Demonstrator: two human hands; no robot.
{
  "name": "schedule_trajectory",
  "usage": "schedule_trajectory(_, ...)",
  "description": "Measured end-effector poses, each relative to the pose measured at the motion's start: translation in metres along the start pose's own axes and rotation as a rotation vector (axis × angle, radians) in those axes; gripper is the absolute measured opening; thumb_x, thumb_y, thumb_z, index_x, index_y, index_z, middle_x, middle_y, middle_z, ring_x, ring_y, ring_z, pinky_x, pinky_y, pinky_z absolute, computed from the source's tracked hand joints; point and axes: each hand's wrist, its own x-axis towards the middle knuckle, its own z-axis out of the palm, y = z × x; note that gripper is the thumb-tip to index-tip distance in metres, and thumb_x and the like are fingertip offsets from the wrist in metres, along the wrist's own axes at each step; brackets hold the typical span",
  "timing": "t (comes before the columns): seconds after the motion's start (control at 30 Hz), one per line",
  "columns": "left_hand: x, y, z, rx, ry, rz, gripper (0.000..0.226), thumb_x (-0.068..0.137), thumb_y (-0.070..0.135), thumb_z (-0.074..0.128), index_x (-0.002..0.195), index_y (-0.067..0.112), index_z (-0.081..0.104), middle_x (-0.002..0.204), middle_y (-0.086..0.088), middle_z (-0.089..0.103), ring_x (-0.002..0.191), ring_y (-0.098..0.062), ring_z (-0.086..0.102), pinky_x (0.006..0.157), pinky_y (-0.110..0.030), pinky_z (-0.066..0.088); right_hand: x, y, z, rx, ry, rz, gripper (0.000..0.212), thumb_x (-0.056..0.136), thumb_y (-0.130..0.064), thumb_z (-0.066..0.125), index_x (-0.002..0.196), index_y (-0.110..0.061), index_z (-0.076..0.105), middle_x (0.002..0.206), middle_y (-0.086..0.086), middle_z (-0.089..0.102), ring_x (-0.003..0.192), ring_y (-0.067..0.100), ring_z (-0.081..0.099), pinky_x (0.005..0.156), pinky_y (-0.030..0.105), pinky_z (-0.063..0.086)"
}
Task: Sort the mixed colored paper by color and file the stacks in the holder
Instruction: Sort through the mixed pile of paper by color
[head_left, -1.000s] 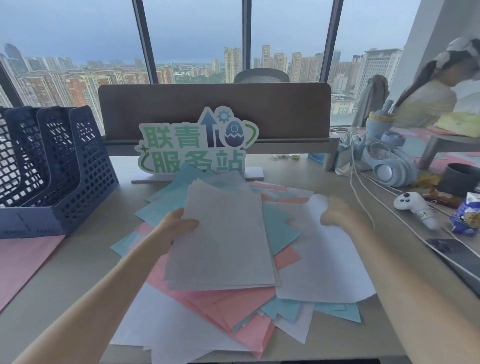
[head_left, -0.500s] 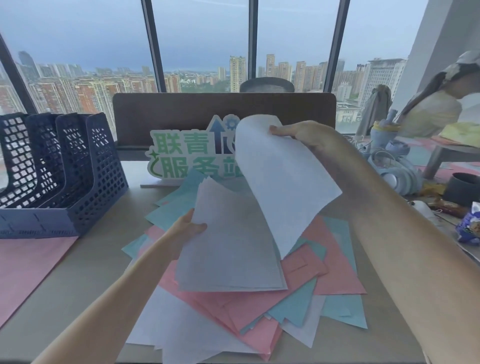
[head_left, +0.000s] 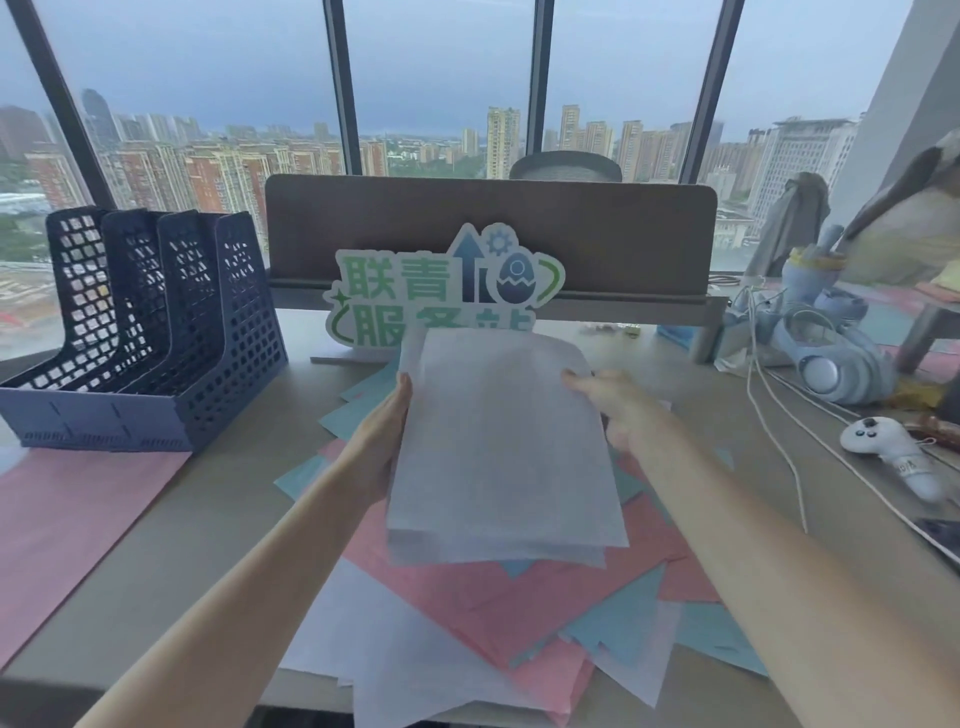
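A small stack of white sheets (head_left: 501, 452) is being held above the centre of the frame between both hands. The left hand (head_left: 382, 441) is being pressed flat along the stack's left edge, thumb on top and fingers hidden beneath, so a pinch is likely but cannot be confirmed. The right hand (head_left: 608, 402) is being closed on the right edge near the upper corner, thumb above the paper.

The sheets are judged light, thin and limp, and apt to slide over one another; support at two opposite edges, with the edges squared, is being favoured over a one-corner grip.

Below the stack, the mixed pile of pink, blue and white paper (head_left: 498, 613) is being left fanned across the desk (head_left: 218, 519). A separate pink sheet (head_left: 67, 514) is lying at the lower left.

At the upper left, the dark blue mesh file holder (head_left: 156, 332) is standing upright; no paper is visible in its compartments.
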Motion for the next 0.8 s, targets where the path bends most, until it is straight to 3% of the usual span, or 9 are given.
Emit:
schedule_trajectory(0.1,0.004,0.003,0.000,0.007,0.034,0.001,0.053,0.097,0.057,0.042,0.130,0.020,0.062,0.125,-0.010,0.069,0.107,-0.028,0.068,0.086,-0.040,0.058,0.005,0.014,0.006,0.055,-0.032,0.036,0.005,0.094,-0.009,0.068,0.092,-0.007,0.064,0.085,0.012,0.070,0.067,0.025,0.069,0.061,0.036,0.056)
schedule_trajectory(0.2,0.002,0.006,-0.004,-0.004,-0.025,-0.094,0.055,0.097,0.058,0.046,0.128,0.017,0.065,0.121,-0.011,0.069,0.108,-0.032,0.066,0.087,-0.040,0.055,0.009,0.023,0.010,0.100,-0.065,0.062,0.015,0.090,-0.003,0.071,0.105,-0.006,0.069,0.091,0.013,0.074,0.067,0.024,0.073,0.058,0.035,0.058)
schedule_trajectory(0.3,-0.001,0.009,-0.009,0.119,-0.094,-0.101,0.028,0.096,0.017,0.060,0.124,0.014,0.063,0.118,-0.017,0.069,0.087,-0.030,0.071,0.078,-0.042,0.059,0.008,0.024,0.012,0.129,-0.072,0.111,0.018,0.088,0.004,0.069,0.105,-0.004,0.069,0.095,0.019,0.072,0.076,0.029,0.071,0.069,0.040,0.059)
schedule_trajectory(0.4,-0.001,0.008,-0.011,0.181,-0.131,-0.043,0.039,0.091,-0.006,0.058,0.124,0.014,0.062,0.123,-0.022,0.066,0.090,-0.034,0.071,0.085,-0.054,0.056,0.006,0.017,0.015,0.157,-0.079,0.085,0.025,0.087,0.010,0.066,0.107,-0.005,0.067,0.108,0.024,0.070,0.087,0.035,0.069,0.079,0.047,0.058)
schedule_trajectory(0.5,-0.002,0.018,-0.007,0.177,-0.114,0.060,0.056,0.083,-0.011,0.064,0.127,0.024,0.059,0.121,-0.018,0.067,0.099,-0.037,0.069,0.087,-0.057,0.055,-0.002,0.004,0.017,0.167,-0.071,-0.086,0.035,0.085,0.012,0.065,0.118,-0.001,0.064,0.115,0.024,0.070,0.094,0.038,0.070,0.085,0.051,0.058)
schedule_trajectory(0.57,-0.006,0.029,-0.001,0.198,-0.092,0.183,0.059,0.084,-0.012,0.063,0.127,0.028,0.057,0.122,-0.015,0.067,0.107,-0.037,0.067,0.090,-0.054,0.054,-0.013,-0.009,0.017,0.174,-0.089,-0.275,0.040,0.085,0.012,0.062,0.118,-0.010,0.063,0.117,0.016,0.071,0.100,0.035,0.071,0.089,0.052,0.057)
schedule_trajectory(0.7,-0.006,0.040,0.005,0.318,-0.060,0.480,0.056,0.088,-0.007,0.059,0.129,0.030,0.053,0.127,-0.007,0.065,0.117,-0.023,0.063,0.100,-0.040,0.051,-0.038,-0.038,0.015,0.189,-0.079,-0.519,0.039,0.087,0.006,0.059,0.115,-0.022,0.062,0.101,0.006,0.075,0.087,0.024,0.073,0.073,0.037,0.059)
schedule_trajectory(0.8,-0.005,0.037,0.008,0.317,0.035,0.523,0.037,0.081,0.009,0.063,0.116,0.022,0.064,0.116,-0.008,0.070,0.109,-0.026,0.066,0.103,-0.052,0.047,-0.044,-0.045,0.020,0.062,-0.014,-0.636,0.031,0.089,0.000,0.055,0.113,-0.018,0.062,0.103,0.007,0.074,0.087,0.020,0.071,0.076,0.035,0.055)
